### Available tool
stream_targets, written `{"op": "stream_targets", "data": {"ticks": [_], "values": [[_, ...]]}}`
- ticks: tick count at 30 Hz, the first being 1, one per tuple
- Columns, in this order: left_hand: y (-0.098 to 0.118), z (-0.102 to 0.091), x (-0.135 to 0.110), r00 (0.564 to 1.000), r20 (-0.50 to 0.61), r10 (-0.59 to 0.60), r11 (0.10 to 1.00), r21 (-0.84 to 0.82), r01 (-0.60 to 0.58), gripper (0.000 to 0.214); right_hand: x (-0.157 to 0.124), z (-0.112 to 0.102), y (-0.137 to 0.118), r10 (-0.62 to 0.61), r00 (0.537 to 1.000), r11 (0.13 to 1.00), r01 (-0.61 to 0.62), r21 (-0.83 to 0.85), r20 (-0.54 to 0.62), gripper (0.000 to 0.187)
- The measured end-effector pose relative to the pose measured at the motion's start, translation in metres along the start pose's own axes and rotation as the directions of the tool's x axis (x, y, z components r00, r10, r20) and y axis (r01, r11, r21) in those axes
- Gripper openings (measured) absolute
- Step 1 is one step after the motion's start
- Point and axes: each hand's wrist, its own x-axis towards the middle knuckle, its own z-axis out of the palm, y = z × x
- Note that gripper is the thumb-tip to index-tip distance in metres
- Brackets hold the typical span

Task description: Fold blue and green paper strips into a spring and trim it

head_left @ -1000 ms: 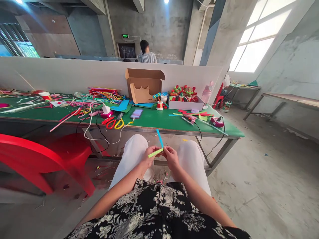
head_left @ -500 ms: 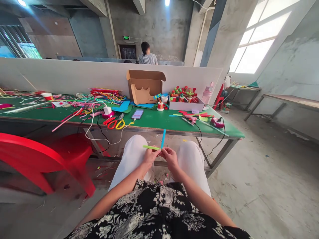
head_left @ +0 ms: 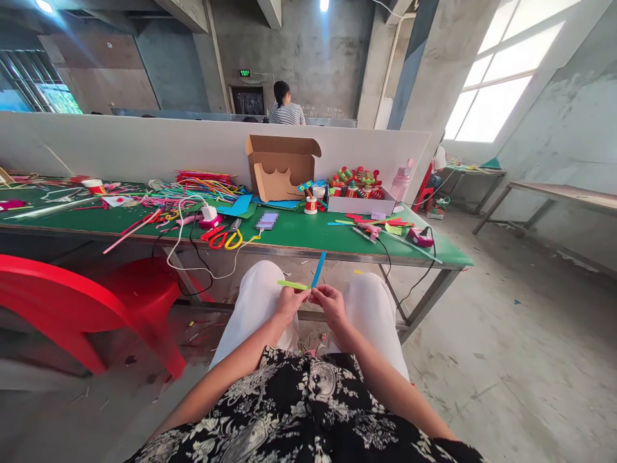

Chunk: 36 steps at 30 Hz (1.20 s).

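Over my lap, my left hand [head_left: 292, 299] is closed on a light green paper strip [head_left: 293, 285] that points out to the left. A blue paper strip [head_left: 319, 269] stands away from me, tilted a little right, and meets the green one at my fingertips. My right hand [head_left: 328, 299] pinches the strips where they join, its thumb and forefinger together. The fingertips of both hands almost touch there and hide the joint itself.
The green table [head_left: 308, 239] ahead carries scissors [head_left: 226, 236], a phone [head_left: 267, 221], a pink glue gun [head_left: 370, 229], an open cardboard box [head_left: 282, 170] and a tray of colourful crafts [head_left: 359, 204]. Cables hang off its edge. A red chair [head_left: 91, 308] stands left.
The blue strip has swung to the right at its far end. Both hands stay in nearly the same place, and the green strip has barely moved.
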Motion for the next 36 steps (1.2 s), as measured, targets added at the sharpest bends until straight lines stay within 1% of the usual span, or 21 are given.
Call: {"op": "stream_targets", "data": {"ticks": [3, 6, 8, 15, 21, 23, 28, 31, 36], "values": [[0.0, 0.0, 0.001, 1.0, -0.009, -0.012, 1.0, -0.006, 0.012, 0.02, 0.001, -0.003, -0.004, 0.06, 0.998, 0.998, -0.06, -0.014, 0.035, 0.03], [-0.001, -0.001, 0.002, 0.999, -0.025, -0.028, 1.0, -0.012, 0.028, 0.022, 0.001, -0.006, -0.008, 0.086, 0.996, 0.995, -0.084, -0.061, 0.026, 0.031], [-0.001, -0.001, 0.002, 0.999, -0.025, -0.033, 0.999, -0.024, 0.033, 0.025, 0.0, -0.006, -0.009, 0.075, 0.997, 0.994, -0.073, -0.084, 0.023, 0.03], [0.003, 0.002, -0.001, 0.998, 0.026, -0.062, 0.995, -0.072, 0.063, 0.035, -0.004, -0.001, -0.008, 0.0, 0.999, 0.997, 0.002, -0.081, 0.032, 0.028], [0.004, 0.002, 0.0, 0.996, 0.045, -0.075, 0.994, -0.071, 0.078, 0.035, -0.002, -0.003, -0.01, 0.02, 0.999, 0.997, -0.018, -0.074, 0.026, 0.026], [0.003, 0.002, 0.001, 0.996, 0.042, -0.082, 0.993, -0.077, 0.086, 0.035, -0.001, -0.003, -0.009, 0.019, 1.0, 0.997, -0.018, -0.073, 0.017, 0.026], [-0.002, 0.001, 0.003, 0.994, 0.013, -0.105, 0.99, -0.098, 0.105, 0.033, 0.002, -0.001, 0.0, -0.028, 0.999, 0.999, 0.027, -0.037, -0.033, 0.03], [-0.004, -0.001, 0.004, 0.995, -0.019, -0.099, 0.989, -0.113, 0.096, 0.032, 0.005, 0.001, 0.005, -0.018, 0.999, 0.999, 0.017, -0.037, -0.036, 0.031], [-0.005, -0.001, 0.006, 0.996, -0.042, -0.08, 0.99, -0.12, 0.075, 0.03, 0.006, 0.003, 0.005, -0.053, 0.997, 0.995, 0.047, -0.091, -0.063, 0.022]]}}
